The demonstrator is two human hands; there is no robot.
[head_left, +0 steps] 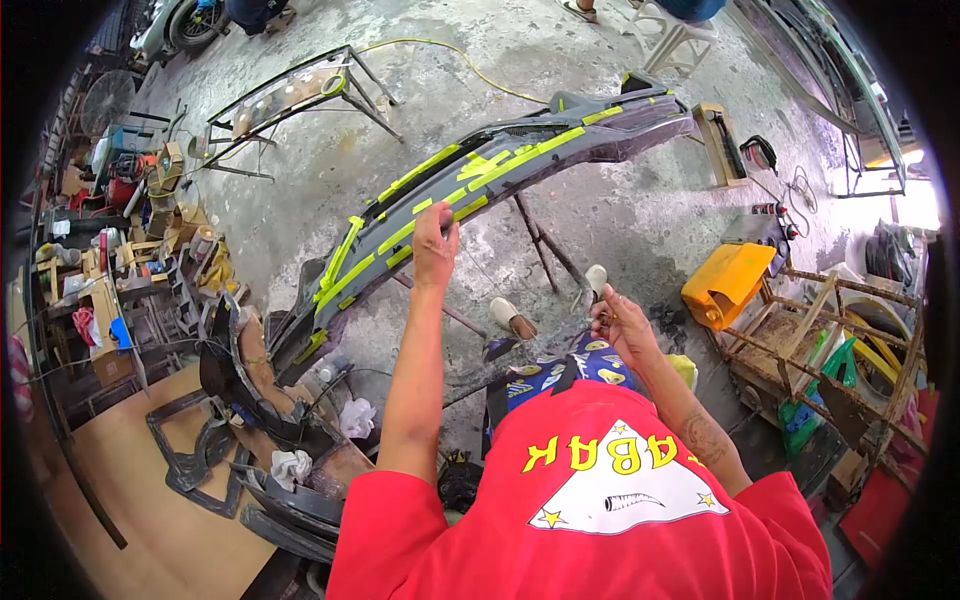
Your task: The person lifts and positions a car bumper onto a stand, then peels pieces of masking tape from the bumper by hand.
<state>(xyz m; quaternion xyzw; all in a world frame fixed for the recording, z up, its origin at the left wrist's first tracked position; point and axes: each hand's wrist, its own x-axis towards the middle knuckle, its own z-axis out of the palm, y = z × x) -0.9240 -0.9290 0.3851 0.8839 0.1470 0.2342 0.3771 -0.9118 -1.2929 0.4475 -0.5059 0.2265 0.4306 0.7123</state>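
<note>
A long dark grey car bumper (430,185) lies across a stand in front of me, with strips of yellow-green masking tape (527,161) stuck along its length. My left hand (436,250) is at the bumper's near side, its curled fingertips against the surface beside a tape strip. The fingers are closed together, and whatever may be between them is hidden. Held apart from the bumper, my right hand (626,328) is above my lap with thumb and fingers pinched. Something small may be in that pinch, too small to name.
A metal-framed stand (290,100) is beyond the bumper. Left are cluttered shelves (110,270) and black trim parts on a plywood sheet (130,450). Right are an orange plastic piece (728,285) and a rusty rack (790,350). Other people's legs show at the top edge.
</note>
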